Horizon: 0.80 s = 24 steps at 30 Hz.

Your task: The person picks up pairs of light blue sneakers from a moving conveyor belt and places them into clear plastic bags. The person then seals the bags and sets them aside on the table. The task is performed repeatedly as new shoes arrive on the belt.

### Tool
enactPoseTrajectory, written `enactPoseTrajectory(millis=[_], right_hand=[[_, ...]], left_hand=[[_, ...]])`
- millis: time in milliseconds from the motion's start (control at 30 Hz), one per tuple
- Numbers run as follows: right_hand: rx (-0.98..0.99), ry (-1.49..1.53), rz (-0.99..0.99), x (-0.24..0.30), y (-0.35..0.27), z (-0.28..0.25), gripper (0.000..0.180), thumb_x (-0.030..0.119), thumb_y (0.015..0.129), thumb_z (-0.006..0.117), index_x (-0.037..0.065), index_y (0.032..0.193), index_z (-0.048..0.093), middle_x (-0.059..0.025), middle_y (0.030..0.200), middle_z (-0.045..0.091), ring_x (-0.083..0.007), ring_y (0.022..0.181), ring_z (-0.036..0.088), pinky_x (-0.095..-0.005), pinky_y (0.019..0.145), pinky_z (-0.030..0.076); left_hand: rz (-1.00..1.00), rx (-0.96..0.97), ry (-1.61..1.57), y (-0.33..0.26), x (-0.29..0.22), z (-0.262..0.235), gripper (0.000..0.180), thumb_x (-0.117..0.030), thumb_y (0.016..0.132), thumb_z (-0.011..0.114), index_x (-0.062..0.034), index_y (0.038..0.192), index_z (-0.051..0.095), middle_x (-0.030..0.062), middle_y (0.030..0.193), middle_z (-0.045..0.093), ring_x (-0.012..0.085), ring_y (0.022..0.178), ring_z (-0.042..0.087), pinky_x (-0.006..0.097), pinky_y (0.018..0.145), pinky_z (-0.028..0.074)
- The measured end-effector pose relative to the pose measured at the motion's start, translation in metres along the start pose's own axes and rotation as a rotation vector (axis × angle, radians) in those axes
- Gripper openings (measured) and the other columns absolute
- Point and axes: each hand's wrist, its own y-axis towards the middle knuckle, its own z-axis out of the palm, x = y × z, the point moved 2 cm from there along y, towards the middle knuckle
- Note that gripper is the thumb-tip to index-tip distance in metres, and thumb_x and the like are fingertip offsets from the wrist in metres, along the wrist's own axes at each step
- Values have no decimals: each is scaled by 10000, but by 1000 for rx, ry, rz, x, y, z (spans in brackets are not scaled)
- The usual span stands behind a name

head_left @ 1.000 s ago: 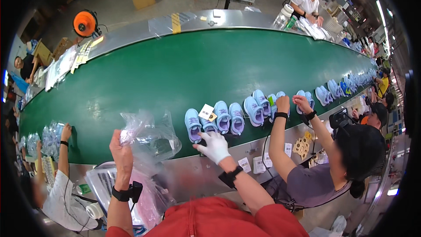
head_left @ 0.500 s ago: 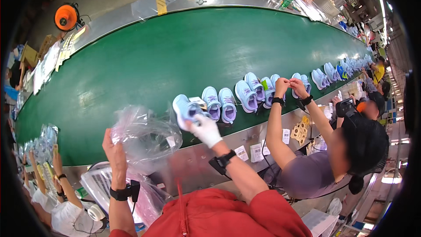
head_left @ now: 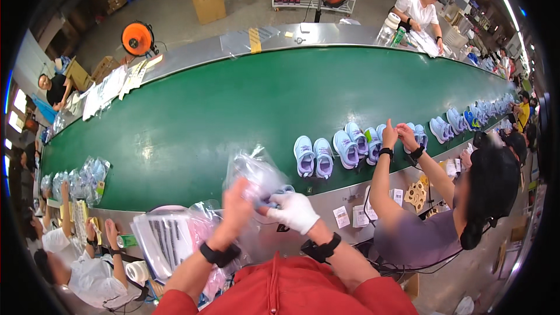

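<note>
In the head view, two hands of the person meet above the near edge of the green-topped bench (head_left: 175,111). The left hand (head_left: 238,207) is blurred; its grip is bent closed on one clear plastic bag (head_left: 256,169). The right hand (head_left: 291,213), in a white glove, has its grip closed around a light-blue shoe (head_left: 283,191), at the mouth of the bag. The hands and the shiny film cover much of it, so I cannot tell if one shoe or two are there.

Just beyond, to the right, two light-blue shoes (head_left: 314,157) stand side by side, and then two more (head_left: 351,146). The farther row is too small to count. At the left end lie bagged shoes (head_left: 93,175), also hard to count. Near the left forearm is a pile of plastic sheets (head_left: 166,236). A co-worker (head_left: 417,221) sits at the right, both hands raised in front of some shoes. Behind the bench are two orange fans (head_left: 137,38) and one cardboard box (head_left: 208,3).

Half a second ago the hands were apart, the bag left of the shoe; now bag and shoe are together.
</note>
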Motion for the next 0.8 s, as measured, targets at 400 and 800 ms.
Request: enactPoseTrajectory(millis=[400,800], right_hand=[[-135,-734,-548,22,-6,35,80,163,684,569,107,687,625,-69,678,610,-238,795,575,-359,690,427],[-130,-269,-294,-12,-24,40,179,146,841,486,92,966,604,-77,955,605,-211,923,563,-343,794,449]], left_hand=[[60,131,51,35,-58,24,150,6,764,514,12,905,566,188,741,620,210,700,614,345,602,467],[215,602,201,-12,-80,32,245,-5,695,496,-63,931,530,255,655,551,439,652,558,482,548,440]])
